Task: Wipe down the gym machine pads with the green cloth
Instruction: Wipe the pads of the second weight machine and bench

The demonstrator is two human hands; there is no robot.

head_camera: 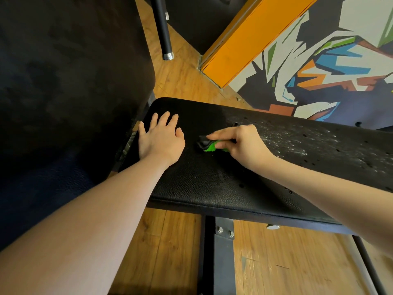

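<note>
Hands: left (161,139) flat on pad (212,184), right (240,141) gripping cloth (210,145).

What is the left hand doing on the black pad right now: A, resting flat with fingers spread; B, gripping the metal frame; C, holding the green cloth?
A: the left hand lies flat on the black pad, fingers spread; the right hand holds the green cloth.

Wood floor (176,75) (scuffed), graffiti wall (319,67), orange beam (240,41)
</note>
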